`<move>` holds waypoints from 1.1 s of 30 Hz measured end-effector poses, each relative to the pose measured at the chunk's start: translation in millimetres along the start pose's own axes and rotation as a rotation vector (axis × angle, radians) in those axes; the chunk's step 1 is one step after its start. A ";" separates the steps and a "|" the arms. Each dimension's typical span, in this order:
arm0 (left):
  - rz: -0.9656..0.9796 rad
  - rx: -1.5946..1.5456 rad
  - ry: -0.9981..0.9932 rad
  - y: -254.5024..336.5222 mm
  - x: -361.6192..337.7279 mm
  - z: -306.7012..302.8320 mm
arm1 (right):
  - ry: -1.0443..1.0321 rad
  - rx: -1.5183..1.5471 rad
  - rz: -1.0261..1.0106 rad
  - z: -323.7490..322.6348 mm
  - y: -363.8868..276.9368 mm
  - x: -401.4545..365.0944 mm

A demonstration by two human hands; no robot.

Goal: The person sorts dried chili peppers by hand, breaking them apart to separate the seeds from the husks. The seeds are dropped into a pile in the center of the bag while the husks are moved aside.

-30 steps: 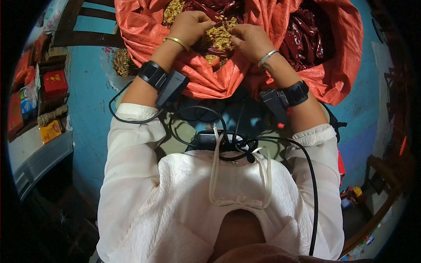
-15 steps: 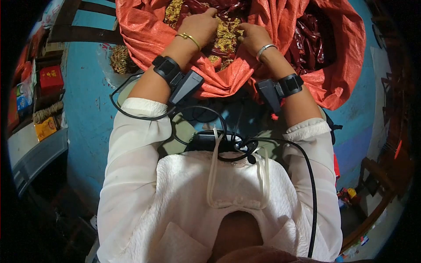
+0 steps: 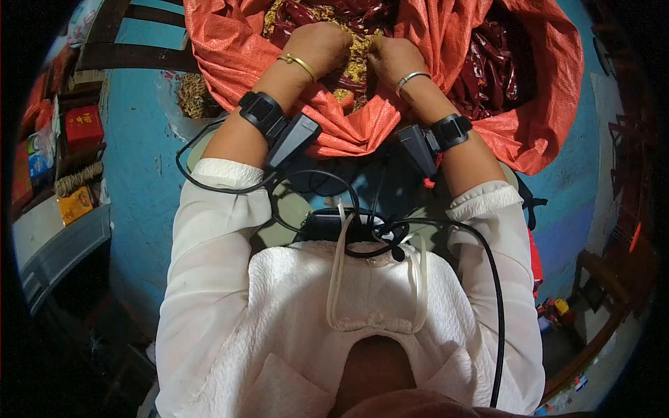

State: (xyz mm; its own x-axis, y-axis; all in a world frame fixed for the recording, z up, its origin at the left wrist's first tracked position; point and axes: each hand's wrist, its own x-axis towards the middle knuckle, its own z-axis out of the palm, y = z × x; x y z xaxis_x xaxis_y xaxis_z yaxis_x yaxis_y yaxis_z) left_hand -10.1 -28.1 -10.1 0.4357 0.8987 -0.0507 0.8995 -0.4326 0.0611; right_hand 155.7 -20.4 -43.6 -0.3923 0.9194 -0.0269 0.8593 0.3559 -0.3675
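An orange-red woven sack [image 3: 355, 129] lies open at the top of the view, holding dried red chilies [image 3: 359, 8] and yellow chili seeds [image 3: 357, 59]. Inside its mouth, my left hand [image 3: 326, 47], with a gold bangle at the wrist, is closed over the chilies and seeds. Facing it across the strip of seeds is my right hand [image 3: 397, 58], wearing a silver bangle, its fingers curled in and closed. The two hands are close but apart. Whatever lies between the fingertips of either hand is too small or hidden to make out.
More dried red chilies lie in a second sack opening [image 3: 481, 70] on the right. A clear plastic bag [image 3: 195, 97] of brown dried stems sits on the blue floor [image 3: 139, 209]. A dark wooden chair [image 3: 132, 56] stands upper left. A black cable [image 3: 498, 313] crosses my lap and sleeve.
My right hand has shifted left and its fingers have curled in towards my left hand. My left hand has moved slightly down, and its raised finger is now folded.
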 end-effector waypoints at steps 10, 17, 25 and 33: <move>-0.027 -0.058 0.115 13.7 19.2 8.4 | 0.269 0.381 0.007 -23.2 4.8 -14.5; -0.033 0.008 0.094 16.7 24.3 11.4 | 0.235 0.747 0.071 -22.3 25.2 -25.2; -0.125 0.038 -0.073 25.3 7.8 1.7 | 0.261 0.716 -0.005 -36.0 19.3 -35.1; -0.136 0.045 0.018 29.2 -3.8 -24.2 | -0.028 0.963 0.084 -35.8 -7.2 -51.7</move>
State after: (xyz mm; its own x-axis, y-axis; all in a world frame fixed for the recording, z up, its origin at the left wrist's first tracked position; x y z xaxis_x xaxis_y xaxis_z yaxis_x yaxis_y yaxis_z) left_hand 13.8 -42.4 16.1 0.3091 0.9503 -0.0378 0.9510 -0.3089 0.0100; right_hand 181.5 -64.5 -6.3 -0.3603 0.9268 -0.1054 0.2520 -0.0121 -0.9677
